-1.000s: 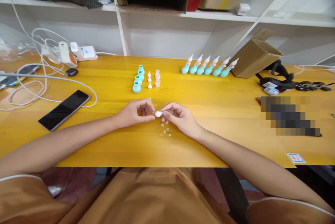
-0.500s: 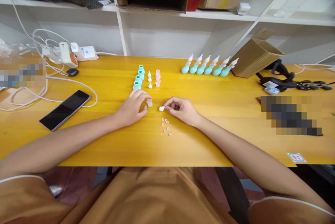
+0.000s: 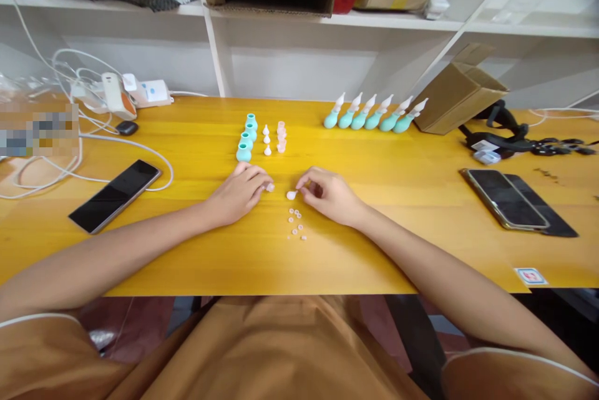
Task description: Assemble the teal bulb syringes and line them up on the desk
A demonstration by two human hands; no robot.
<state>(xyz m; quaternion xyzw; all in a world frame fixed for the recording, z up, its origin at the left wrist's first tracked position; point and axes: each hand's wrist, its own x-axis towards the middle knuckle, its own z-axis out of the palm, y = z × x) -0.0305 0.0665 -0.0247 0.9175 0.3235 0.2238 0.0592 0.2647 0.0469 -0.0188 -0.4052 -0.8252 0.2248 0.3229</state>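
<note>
White nozzle tip (image 3: 291, 195) pinched in right hand (image 3: 327, 195), left hand (image 3: 236, 191) curled over pink cap (image 3: 270, 187)

Black phone (image 3: 115, 195) lying near the left edge of the yellow table (image 3: 397, 213), white cable (image 3: 140, 151) looping around it. Two more phones (image 3: 517, 202) at right. Cardboard box (image 3: 457, 98) tilted beyond, by black straps (image 3: 510, 138).
</note>
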